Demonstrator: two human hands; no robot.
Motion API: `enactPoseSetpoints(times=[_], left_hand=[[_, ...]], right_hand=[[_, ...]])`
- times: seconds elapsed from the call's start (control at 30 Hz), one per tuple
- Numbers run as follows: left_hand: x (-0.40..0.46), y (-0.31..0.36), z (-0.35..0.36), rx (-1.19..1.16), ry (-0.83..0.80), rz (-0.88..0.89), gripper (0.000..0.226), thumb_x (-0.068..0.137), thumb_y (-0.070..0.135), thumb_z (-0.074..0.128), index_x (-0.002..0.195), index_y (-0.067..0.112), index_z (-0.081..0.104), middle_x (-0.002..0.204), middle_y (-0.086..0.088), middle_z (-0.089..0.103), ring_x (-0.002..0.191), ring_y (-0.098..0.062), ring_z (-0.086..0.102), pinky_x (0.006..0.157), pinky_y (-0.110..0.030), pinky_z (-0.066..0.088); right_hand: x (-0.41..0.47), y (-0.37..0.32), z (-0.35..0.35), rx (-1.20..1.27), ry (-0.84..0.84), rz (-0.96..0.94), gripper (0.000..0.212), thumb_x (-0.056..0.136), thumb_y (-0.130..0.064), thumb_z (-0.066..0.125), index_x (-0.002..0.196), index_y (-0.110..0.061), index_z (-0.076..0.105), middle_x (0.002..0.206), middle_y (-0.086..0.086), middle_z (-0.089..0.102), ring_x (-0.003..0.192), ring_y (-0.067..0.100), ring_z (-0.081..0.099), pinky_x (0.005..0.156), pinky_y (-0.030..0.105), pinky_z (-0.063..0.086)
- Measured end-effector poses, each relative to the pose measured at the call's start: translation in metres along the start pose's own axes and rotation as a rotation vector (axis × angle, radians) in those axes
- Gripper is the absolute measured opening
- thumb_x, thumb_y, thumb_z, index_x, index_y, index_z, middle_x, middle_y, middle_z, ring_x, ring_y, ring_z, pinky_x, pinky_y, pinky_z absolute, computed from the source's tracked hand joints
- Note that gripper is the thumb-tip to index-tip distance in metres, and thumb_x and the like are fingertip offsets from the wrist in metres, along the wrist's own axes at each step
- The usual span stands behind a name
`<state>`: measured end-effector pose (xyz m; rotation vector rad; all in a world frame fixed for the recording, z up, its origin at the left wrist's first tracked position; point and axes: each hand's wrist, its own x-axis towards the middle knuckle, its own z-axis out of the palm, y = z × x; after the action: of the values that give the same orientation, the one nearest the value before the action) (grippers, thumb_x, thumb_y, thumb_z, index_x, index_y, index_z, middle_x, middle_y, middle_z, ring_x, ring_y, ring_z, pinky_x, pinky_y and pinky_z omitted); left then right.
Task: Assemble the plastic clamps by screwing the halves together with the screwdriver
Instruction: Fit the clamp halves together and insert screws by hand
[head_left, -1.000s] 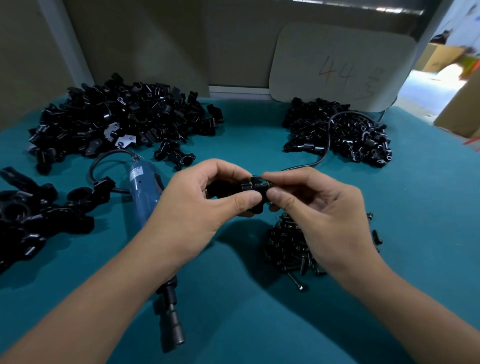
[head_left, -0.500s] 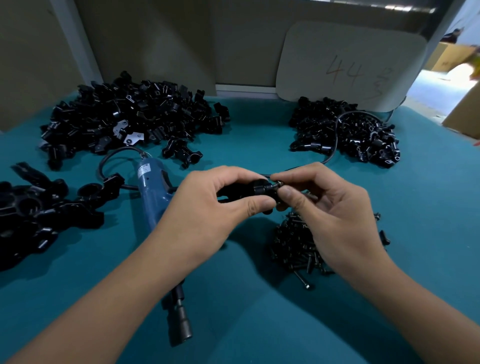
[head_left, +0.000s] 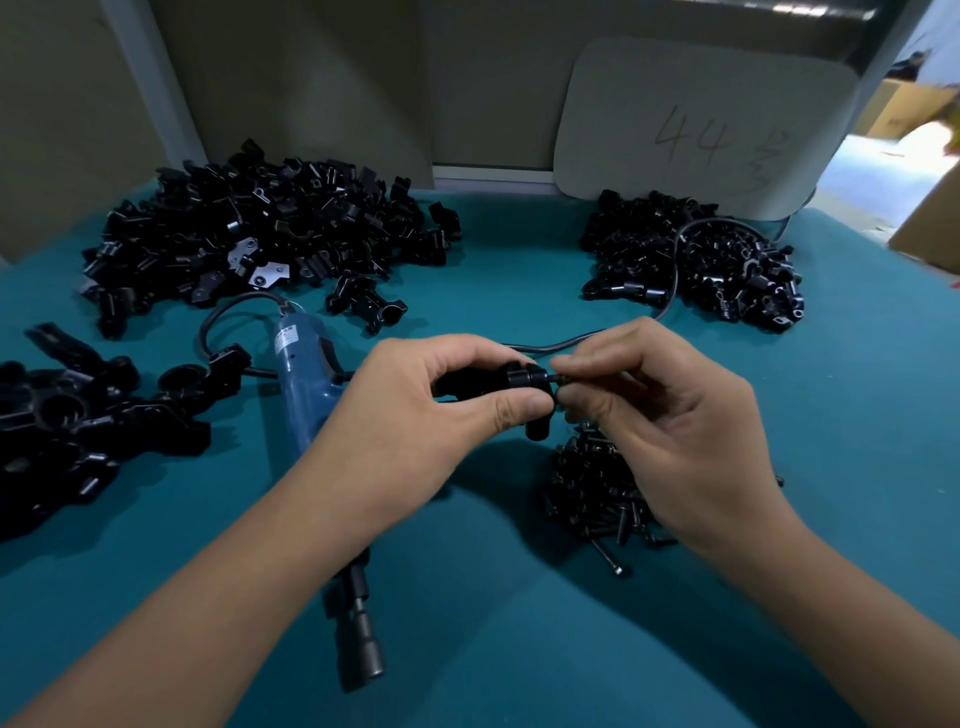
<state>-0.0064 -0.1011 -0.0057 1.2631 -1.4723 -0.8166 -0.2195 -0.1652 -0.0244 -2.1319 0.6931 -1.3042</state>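
Now | left hand (head_left: 415, 415) grips black plastic clamp (head_left: 514, 382) mid-scene | right hand (head_left: 670, 415) pinches small dark screw (head_left: 558, 378) at clamp's right end | blue electric screwdriver (head_left: 304, 384) lies left on teal counter (head_left: 519, 649)

Hands (head_left: 519, 415) on black clamp (head_left: 519, 382)

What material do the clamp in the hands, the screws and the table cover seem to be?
Clamp: apparently black moulded plastic, with a dull sheen on its edges.
Screws: likely blackened metal; thin shafts with small glints.
Table cover: probably teal felt or cloth; matte, without reflections.
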Motion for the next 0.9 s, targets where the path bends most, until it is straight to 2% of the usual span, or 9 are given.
enactPoseSetpoints(times=[0.1,0.2,0.3,0.37,0.43,0.53,0.63,0.8,0.9], left_hand=[[0.000,0.001,0.000,-0.015,0.008,0.008,0.023,0.081,0.044,0.086,0.102,0.035,0.083,0.096,0.003,0.082,0.094,-0.027,0.078,0.087,-0.060,0.061],[-0.001,0.001,0.000,-0.009,0.011,0.022,0.023,0.079,0.041,0.085,0.100,0.031,0.083,0.094,0.007,0.082,0.093,-0.017,0.078,0.091,-0.044,0.059],[-0.001,0.001,0.000,-0.069,-0.027,0.014,0.021,0.082,0.038,0.083,0.099,0.026,0.084,0.093,0.003,0.082,0.090,-0.017,0.079,0.088,-0.036,0.062],[-0.002,0.002,0.000,-0.121,-0.050,-0.002,0.022,0.082,0.038,0.082,0.100,0.024,0.084,0.093,0.000,0.083,0.089,-0.019,0.080,0.088,-0.036,0.063],[-0.002,0.003,0.000,-0.124,-0.051,-0.004,0.023,0.082,0.038,0.082,0.101,0.024,0.083,0.093,-0.001,0.082,0.089,-0.020,0.081,0.087,-0.037,0.064],[-0.002,0.004,0.000,-0.073,-0.036,0.006,0.024,0.080,0.037,0.084,0.101,0.026,0.084,0.093,0.001,0.081,0.082,-0.018,0.079,0.079,-0.035,0.065],[-0.003,0.006,0.002,0.047,-0.006,0.051,0.027,0.078,0.039,0.085,0.102,0.027,0.083,0.094,0.007,0.079,0.084,-0.011,0.075,0.078,-0.027,0.060],[-0.004,0.009,0.005,0.129,0.026,0.107,0.028,0.078,0.037,0.085,0.104,0.026,0.083,0.098,0.007,0.076,0.097,-0.014,0.072,0.087,-0.027,0.056],[-0.005,0.010,0.006,0.173,0.049,0.142,0.030,0.079,0.032,0.088,0.107,0.024,0.083,0.099,0.008,0.075,0.099,-0.015,0.071,0.088,-0.028,0.054]], right_hand=[[-0.002,-0.001,0.001,-0.006,-0.034,0.072,0.008,0.102,-0.030,0.070,0.110,-0.030,0.071,0.106,-0.007,0.072,0.098,0.024,0.071,0.080,0.048,0.060],[-0.002,-0.002,0.002,-0.048,-0.076,0.061,0.005,0.106,-0.037,0.062,0.108,-0.033,0.065,0.100,-0.008,0.069,0.092,0.022,0.067,0.075,0.046,0.056],[0.001,-0.002,0.001,-0.077,-0.074,-0.030,0.004,0.106,-0.027,0.064,0.109,-0.030,0.064,0.103,-0.009,0.065,0.096,0.023,0.067,0.077,0.040,0.055],[0.004,-0.003,-0.001,-0.087,-0.048,-0.087,0.013,0.101,-0.016,0.070,0.110,-0.026,0.067,0.106,-0.007,0.066,0.101,0.024,0.068,0.082,0.035,0.055],[0.005,-0.003,-0.003,-0.096,-0.042,-0.098,0.013,0.100,-0.015,0.073,0.109,-0.024,0.069,0.105,-0.006,0.068,0.101,0.024,0.069,0.083,0.030,0.054],[0.003,-0.007,-0.003,-0.089,-0.087,-0.004,0.003,0.106,-0.032,0.066,0.105,-0.030,0.067,0.097,-0.010,0.068,0.090,0.020,0.069,0.076,0.028,0.054],[0.001,-0.008,-0.001,-0.170,-0.158,0.099,0.024,0.110,-0.050,0.049,0.092,-0.037,0.059,0.082,-0.009,0.061,0.072,0.011,0.058,0.061,0.021,0.044],[-0.001,-0.016,0.002,-0.077,-0.230,0.175,0.034,0.111,-0.050,0.038,0.081,-0.037,0.047,0.068,-0.004,0.049,0.059,0.009,0.043,0.052,0.030,0.036],[-0.001,-0.019,0.004,0.034,-0.233,0.230,0.038,0.110,-0.048,0.039,0.079,-0.028,0.046,0.070,0.006,0.045,0.062,0.026,0.042,0.056,0.045,0.038]])
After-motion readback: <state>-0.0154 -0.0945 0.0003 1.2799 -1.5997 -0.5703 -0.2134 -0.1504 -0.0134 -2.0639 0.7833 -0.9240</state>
